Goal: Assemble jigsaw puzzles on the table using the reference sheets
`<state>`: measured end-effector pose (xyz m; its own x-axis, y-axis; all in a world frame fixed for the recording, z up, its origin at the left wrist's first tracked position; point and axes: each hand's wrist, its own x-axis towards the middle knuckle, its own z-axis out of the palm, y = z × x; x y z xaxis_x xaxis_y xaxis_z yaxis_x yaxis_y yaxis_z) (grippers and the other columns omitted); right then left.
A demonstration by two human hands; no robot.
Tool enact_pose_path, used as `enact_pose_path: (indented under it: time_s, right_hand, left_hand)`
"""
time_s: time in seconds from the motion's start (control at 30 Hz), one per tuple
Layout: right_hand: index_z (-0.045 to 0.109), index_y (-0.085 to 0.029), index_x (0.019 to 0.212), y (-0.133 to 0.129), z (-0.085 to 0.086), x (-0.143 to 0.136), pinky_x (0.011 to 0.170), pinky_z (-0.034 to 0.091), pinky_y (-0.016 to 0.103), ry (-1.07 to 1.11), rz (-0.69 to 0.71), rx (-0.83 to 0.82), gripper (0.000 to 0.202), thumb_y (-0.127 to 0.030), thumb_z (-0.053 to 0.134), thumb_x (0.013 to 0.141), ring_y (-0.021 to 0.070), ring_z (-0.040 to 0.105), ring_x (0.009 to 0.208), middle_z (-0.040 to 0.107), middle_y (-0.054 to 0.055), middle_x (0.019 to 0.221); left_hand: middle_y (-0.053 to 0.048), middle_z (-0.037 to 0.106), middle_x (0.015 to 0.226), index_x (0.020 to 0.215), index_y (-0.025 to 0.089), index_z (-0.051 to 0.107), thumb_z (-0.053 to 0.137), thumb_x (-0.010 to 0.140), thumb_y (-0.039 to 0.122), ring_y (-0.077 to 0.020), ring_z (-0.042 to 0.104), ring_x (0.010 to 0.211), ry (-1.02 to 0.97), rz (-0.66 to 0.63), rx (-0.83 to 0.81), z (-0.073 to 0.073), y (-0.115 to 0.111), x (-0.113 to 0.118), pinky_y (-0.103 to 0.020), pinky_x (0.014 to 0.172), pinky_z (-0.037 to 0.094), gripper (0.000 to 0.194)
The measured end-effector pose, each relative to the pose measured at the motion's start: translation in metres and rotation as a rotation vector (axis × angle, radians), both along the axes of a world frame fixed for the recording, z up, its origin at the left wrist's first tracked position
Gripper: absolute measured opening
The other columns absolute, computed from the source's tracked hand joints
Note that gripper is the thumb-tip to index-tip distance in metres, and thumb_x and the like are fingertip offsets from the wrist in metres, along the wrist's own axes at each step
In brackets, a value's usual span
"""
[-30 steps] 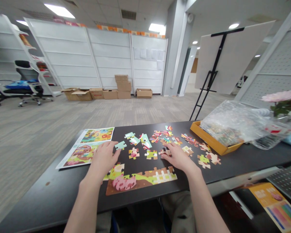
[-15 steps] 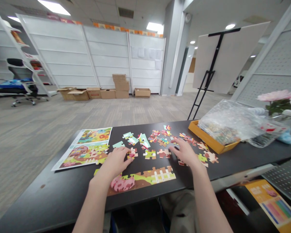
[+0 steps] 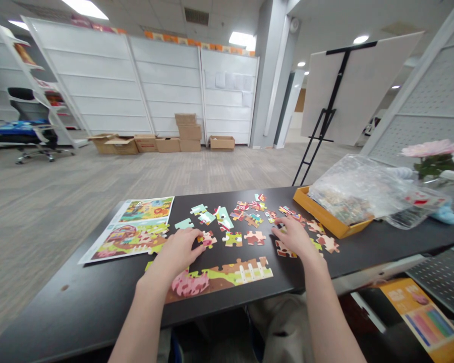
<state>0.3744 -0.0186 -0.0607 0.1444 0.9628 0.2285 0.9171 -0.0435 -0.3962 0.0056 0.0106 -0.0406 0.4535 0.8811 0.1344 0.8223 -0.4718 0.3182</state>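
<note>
My left hand rests over the table left of the middle, thumb and forefinger apart. At its fingertips lies a pink-and-brown jigsaw piece; I cannot tell whether they touch it. Nearer me is a joined jigsaw strip with a pink pig and a white fence, its left part behind my left wrist. My right hand hovers with fingers spread over loose pieces on the right, partly hiding them. Between the hands lie a green-and-white piece and a brown-and-pink piece.
A printed picture sheet lies at the left of the black table. Several loose pieces are scattered farther back. An orange box holding plastic bags stands at the right, with pink flowers beyond.
My right hand has shifted slightly right, away from the brown-and-pink piece, uncovering loose pieces near its fingertips. My left hand has barely moved, and the jigsaw strip looks the same.
</note>
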Motion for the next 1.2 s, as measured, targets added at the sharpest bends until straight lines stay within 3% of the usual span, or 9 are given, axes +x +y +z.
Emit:
enact_pose_path:
  time_s: [0.37, 0.5, 0.7, 0.87, 1.0, 1.1, 1.2]
  right_hand:
    - [0.073, -0.018, 0.102, -0.004, 0.003, -0.001, 0.098, 0.047, 0.039, 0.013, -0.015, 0.014, 0.024, -0.033, 0.064, 0.086, 0.0276, 0.067, 0.106, 0.072, 0.013, 0.112]
    - [0.073, -0.018, 0.103, -0.008, 0.005, 0.014, 0.102, 0.046, 0.041, 0.033, -0.033, 0.051, 0.024, -0.029, 0.057, 0.089, 0.0280, 0.066, 0.112, 0.072, 0.013, 0.116]
    - [0.075, -0.020, 0.104, -0.018, 0.005, 0.041, 0.099, 0.048, 0.040, 0.076, -0.183, 0.095, 0.026, -0.024, 0.055, 0.088, 0.0274, 0.067, 0.111, 0.073, 0.012, 0.117]
    - [0.074, -0.019, 0.104, -0.023, 0.012, 0.030, 0.090, 0.052, 0.039, 0.141, -0.149, 0.002, 0.026, -0.031, 0.056, 0.090, 0.0267, 0.070, 0.100, 0.075, 0.011, 0.113]
    - [0.074, -0.019, 0.104, -0.024, 0.015, 0.021, 0.091, 0.050, 0.039, 0.040, -0.080, -0.018, 0.027, -0.037, 0.065, 0.084, 0.0288, 0.068, 0.104, 0.075, 0.012, 0.112]
    - [0.074, -0.017, 0.106, -0.024, 0.010, 0.026, 0.089, 0.050, 0.040, -0.060, -0.160, -0.025, 0.036, -0.039, 0.072, 0.078, 0.0320, 0.068, 0.105, 0.074, 0.015, 0.111]
    - [0.074, -0.018, 0.105, -0.023, 0.003, 0.031, 0.085, 0.050, 0.039, -0.092, -0.216, -0.030, 0.039, -0.046, 0.071, 0.079, 0.0322, 0.068, 0.100, 0.075, 0.014, 0.106]
  left_hand:
    - [-0.009, 0.074, 0.118, 0.116, 0.021, 0.064, 0.060, 0.090, 0.042, -0.0289, 0.068, 0.110, 0.042, 0.065, -0.053, 0.012, -0.006, 0.002, -0.037, 0.091, 0.051, 0.035]
    - [-0.008, 0.075, 0.119, 0.117, 0.021, 0.063, 0.061, 0.086, 0.035, -0.0288, 0.069, 0.110, 0.016, 0.053, -0.036, 0.012, -0.006, 0.001, -0.039, 0.093, 0.051, 0.034]
    - [-0.009, 0.073, 0.124, 0.122, 0.021, 0.062, 0.060, 0.085, 0.034, -0.0285, 0.067, 0.113, 0.000, 0.021, 0.007, 0.005, -0.006, -0.003, -0.039, 0.098, 0.051, 0.039]
    - [-0.009, 0.073, 0.123, 0.123, 0.021, 0.061, 0.057, 0.088, 0.038, -0.0282, 0.067, 0.113, 0.019, 0.020, 0.006, 0.000, -0.004, -0.004, -0.038, 0.098, 0.051, 0.038]
    - [-0.008, 0.073, 0.121, 0.119, 0.021, 0.062, 0.056, 0.089, 0.040, -0.0278, 0.067, 0.111, 0.022, 0.012, -0.001, -0.002, -0.003, -0.004, -0.038, 0.095, 0.051, 0.036]
    - [-0.008, 0.073, 0.121, 0.118, 0.022, 0.063, 0.055, 0.090, 0.041, -0.0276, 0.067, 0.111, 0.027, 0.012, -0.005, -0.002, -0.002, -0.004, -0.038, 0.094, 0.051, 0.035]
    - [-0.008, 0.074, 0.120, 0.117, 0.022, 0.063, 0.054, 0.090, 0.041, -0.0275, 0.068, 0.110, 0.038, 0.009, -0.011, -0.001, -0.002, -0.002, -0.038, 0.093, 0.051, 0.034]
